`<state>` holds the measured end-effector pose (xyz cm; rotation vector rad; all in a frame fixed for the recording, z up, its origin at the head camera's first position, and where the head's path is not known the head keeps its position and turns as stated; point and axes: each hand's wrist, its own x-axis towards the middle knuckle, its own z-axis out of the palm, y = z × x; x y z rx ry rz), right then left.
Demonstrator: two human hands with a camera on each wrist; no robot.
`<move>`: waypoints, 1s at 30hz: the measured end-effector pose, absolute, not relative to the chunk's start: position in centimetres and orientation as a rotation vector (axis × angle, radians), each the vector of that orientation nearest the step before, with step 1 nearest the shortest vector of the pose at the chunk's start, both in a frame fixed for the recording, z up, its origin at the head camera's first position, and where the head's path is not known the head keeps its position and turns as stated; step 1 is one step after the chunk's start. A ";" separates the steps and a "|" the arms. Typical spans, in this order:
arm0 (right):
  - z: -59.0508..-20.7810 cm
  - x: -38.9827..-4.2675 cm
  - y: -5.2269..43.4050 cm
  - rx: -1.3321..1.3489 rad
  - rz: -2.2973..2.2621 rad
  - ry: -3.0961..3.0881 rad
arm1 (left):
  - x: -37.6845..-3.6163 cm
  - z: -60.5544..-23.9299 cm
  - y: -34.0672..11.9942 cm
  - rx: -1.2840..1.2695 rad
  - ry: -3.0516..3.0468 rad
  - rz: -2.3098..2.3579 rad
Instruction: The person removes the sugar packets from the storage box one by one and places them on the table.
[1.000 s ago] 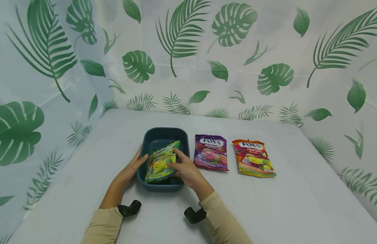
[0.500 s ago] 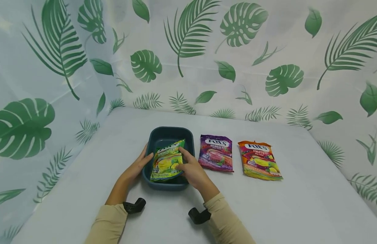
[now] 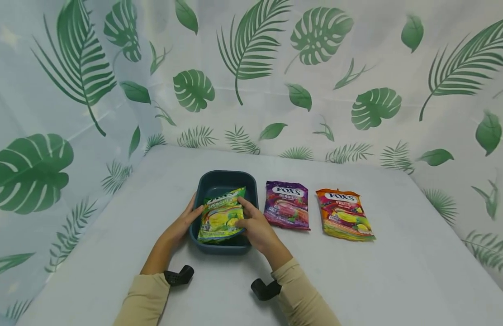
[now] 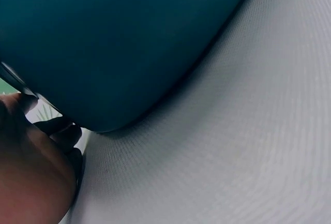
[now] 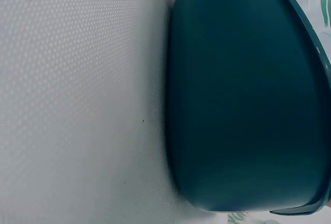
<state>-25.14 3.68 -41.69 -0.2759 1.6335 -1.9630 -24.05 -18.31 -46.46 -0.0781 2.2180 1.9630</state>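
A green bag of Fox's Spring Tea candy point(image 3: 221, 216) lies slanted inside a dark teal tub point(image 3: 227, 250) in the head view. My right hand point(image 3: 257, 228) reaches over the tub's right wall and pinches the bag's right edge, thumb on its front; the fingers behind it are hidden. My left hand point(image 3: 181, 226) holds the tub's left wall, with the thumb over the rim and the other fingers outside. The left wrist view has that hand point(image 4: 36, 157) beside the tub's outer wall point(image 4: 114, 43). Mostly the tub's outer wall point(image 5: 248, 100) fills the right wrist view.
Right of the tub, a purple Fox's Berries bag point(image 3: 287, 206) lies flat on the white table point(image 3: 398, 262). Farther right is an orange Fox's Fruits bag point(image 3: 345, 215). A leaf-printed white backdrop point(image 3: 251, 113) rises behind and at the sides.
The camera view has shifted a little. Within the tub, the green candy bag has turned slightly, so its front faces up more. Both hands keep their places on the tub and the bag.
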 end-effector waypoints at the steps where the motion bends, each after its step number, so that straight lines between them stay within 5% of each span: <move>1: -41.7 -25.1 3.7 -0.284 -1.967 1.629 | -24.0 -46.5 -18.3 -0.082 2.215 1.966; 30: -41.2 -23.0 6.5 -0.216 -2.171 1.286 | -23.6 -46.6 -18.3 -0.060 2.223 1.945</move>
